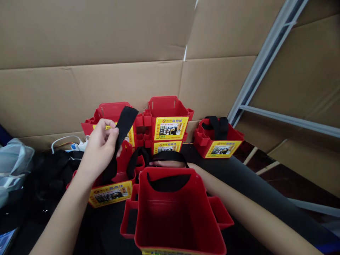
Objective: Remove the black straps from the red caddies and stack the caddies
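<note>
My left hand (105, 141) is raised at centre left, its thumb and fingers pinching the end of a black strap (126, 122). Below it, the strap hangs in front of a red tool box (123, 159) with a yellow label. Closest to me stands an open red tool box (183, 212), empty inside, with side holders and a black band showing through the slot in its back wall. My right hand (168, 163) reaches behind that box, under a black strap (168, 156). Most of its fingers are hidden by the box and strap, so their grip cannot be made out.
Stacked red tool boxes (170, 106) stand at the back against a cardboard wall (127, 78). Another red box (219, 148) with a strap sits to the right. A metal frame (260, 78) rises there. Black material (53, 177) and a plastic bag (14, 163) lie left.
</note>
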The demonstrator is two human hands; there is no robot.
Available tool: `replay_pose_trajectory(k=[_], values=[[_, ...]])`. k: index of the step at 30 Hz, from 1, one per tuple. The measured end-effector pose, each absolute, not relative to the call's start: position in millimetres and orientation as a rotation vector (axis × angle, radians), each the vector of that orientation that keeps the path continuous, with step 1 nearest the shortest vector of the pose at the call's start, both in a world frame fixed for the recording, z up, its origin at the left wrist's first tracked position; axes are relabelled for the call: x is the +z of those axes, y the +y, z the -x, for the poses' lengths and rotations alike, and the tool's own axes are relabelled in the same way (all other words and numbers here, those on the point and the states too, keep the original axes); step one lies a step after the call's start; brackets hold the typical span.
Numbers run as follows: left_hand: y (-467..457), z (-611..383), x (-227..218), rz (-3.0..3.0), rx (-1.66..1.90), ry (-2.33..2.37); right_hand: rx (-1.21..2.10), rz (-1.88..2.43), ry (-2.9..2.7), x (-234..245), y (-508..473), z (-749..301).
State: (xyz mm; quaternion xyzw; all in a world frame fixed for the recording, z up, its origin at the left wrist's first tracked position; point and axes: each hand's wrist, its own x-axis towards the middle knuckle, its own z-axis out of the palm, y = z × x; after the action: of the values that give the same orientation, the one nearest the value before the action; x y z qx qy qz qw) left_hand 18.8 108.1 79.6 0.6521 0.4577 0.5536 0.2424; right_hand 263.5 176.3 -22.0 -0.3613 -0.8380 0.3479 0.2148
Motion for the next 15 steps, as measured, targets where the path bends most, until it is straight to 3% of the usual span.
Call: replay_pose_trajectory(k=[5,8,12,15], values=[[111,-17,76,-1.703,1.536,1.145,1.365,1.052,-2.100,-20,186,-255],[114,-19,76,-1.570,1.464,1.035,1.418,1.086,-1.886,-5,190,-263],[115,-29,73,-1.378,1.318,0.884,1.213,1.092,-1.772,32,185,-272],[120,-41,72,-1.125,1.204,0.719,0.894,0.995,-2.079,65,176,-270]])
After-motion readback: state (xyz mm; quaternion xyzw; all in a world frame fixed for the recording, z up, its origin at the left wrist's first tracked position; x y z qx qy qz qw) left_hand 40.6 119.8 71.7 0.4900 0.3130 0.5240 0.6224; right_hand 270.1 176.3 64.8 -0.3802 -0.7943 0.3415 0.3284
